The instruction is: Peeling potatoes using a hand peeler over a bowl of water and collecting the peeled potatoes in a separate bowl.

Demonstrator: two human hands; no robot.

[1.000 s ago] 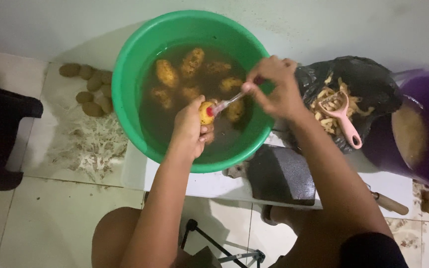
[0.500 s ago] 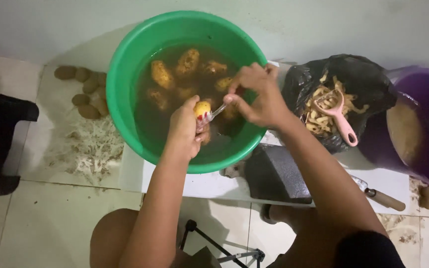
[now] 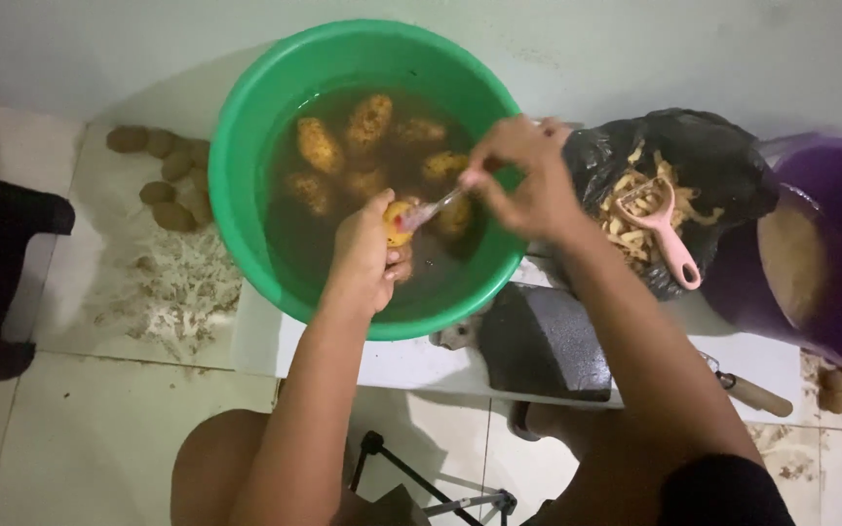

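My left hand (image 3: pixel 367 253) grips a yellow, partly peeled potato (image 3: pixel 398 216) over the green basin (image 3: pixel 246 146). My right hand (image 3: pixel 528 175) holds a metal peeler (image 3: pixel 436 206) by its handle, its red-tipped blade end against the potato. The basin holds brownish water with several potatoes (image 3: pixel 367 122) floating in it.
A black bag of potato peels (image 3: pixel 723 166) with a pink peeler (image 3: pixel 669 234) on top sits at the right. Further right is a purple bucket (image 3: pixel 835 253). Unpeeled potatoes (image 3: pixel 168 175) and peel scraps (image 3: pixel 172 282) lie on the tiled floor left. A dark block (image 3: pixel 543 341) and a wooden-handled tool (image 3: pixel 752 393) lie on the white board.
My right hand has swung the peeler back out to the right along the potato after drawing in close half a second ago. The left hand stays put with the potato.
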